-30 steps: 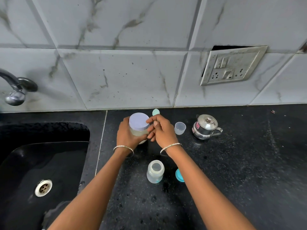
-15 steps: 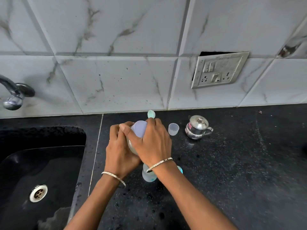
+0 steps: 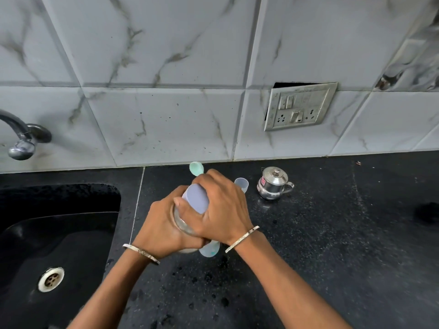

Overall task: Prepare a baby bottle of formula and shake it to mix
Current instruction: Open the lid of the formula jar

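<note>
My left hand (image 3: 161, 229) wraps the glass body of a formula jar (image 3: 181, 223), held tilted above the counter. Over the jar's lilac lid (image 3: 196, 201) my right hand (image 3: 221, 210) is clamped, and the same hand also pinches a mint-green spoon (image 3: 196, 168) that sticks up behind the fingers. Just below my hands, the clear baby bottle (image 3: 210, 250) stands on the black counter (image 3: 320, 245), mostly hidden; its open top cannot be seen. A small clear cap (image 3: 241, 183) sits behind my right hand.
A small steel pot with a lid (image 3: 273, 184) stands at the back right of my hands. The black sink (image 3: 54, 233) with its drain (image 3: 51, 279) lies to the left, under a tap (image 3: 21, 138). A tiled wall with a switch plate (image 3: 299, 106) runs along the back.
The jar has been lifted off the counter and tilted toward me. My right hand moved from beside the lid to gripping over it, spoon still in the fingers.
</note>
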Demonstrator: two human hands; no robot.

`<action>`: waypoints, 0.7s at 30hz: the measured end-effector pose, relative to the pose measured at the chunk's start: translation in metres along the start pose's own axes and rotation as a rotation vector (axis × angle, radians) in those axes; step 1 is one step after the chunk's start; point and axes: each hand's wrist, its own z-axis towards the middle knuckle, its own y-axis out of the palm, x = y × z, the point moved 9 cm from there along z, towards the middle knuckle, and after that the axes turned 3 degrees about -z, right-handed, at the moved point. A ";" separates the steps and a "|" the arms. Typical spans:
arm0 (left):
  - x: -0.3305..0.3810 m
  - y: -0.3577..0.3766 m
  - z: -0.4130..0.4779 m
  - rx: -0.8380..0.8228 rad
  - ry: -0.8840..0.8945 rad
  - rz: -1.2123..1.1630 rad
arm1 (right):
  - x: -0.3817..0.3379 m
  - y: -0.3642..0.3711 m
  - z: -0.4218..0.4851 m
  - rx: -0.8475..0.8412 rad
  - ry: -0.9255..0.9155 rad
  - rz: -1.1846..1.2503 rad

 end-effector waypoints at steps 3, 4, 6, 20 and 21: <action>0.000 0.008 -0.005 -0.127 0.019 -0.105 | -0.006 0.000 -0.001 -0.164 -0.150 0.091; 0.001 0.010 -0.008 -0.154 0.020 -0.124 | -0.007 0.000 -0.002 -0.221 -0.170 0.113; 0.002 0.011 -0.011 -0.156 0.020 -0.139 | -0.003 -0.001 -0.002 -0.330 -0.143 0.094; -0.003 0.014 -0.019 -0.172 -0.034 0.038 | 0.012 -0.011 -0.014 -0.758 0.101 0.055; -0.004 0.016 -0.019 -0.206 -0.026 0.012 | 0.008 -0.010 -0.017 -0.794 0.019 0.089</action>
